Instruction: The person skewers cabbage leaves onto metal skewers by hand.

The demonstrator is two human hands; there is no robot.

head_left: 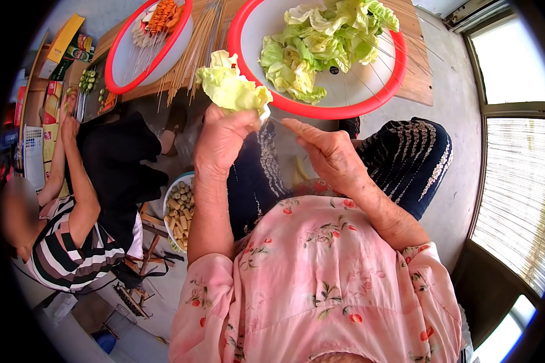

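Threading step, as judged: the left hand [225,136] clasped a crinkled, pale-green leaf [231,89] beside the near-left rim of the red-edged basin [321,113], by the wooden table's [419,88] near edge; the right hand [327,148] pinched a thin, straight skewer [277,120]. Whether its tip had pierced the leaf could not be told. The next push seemed to call for steady alignment.
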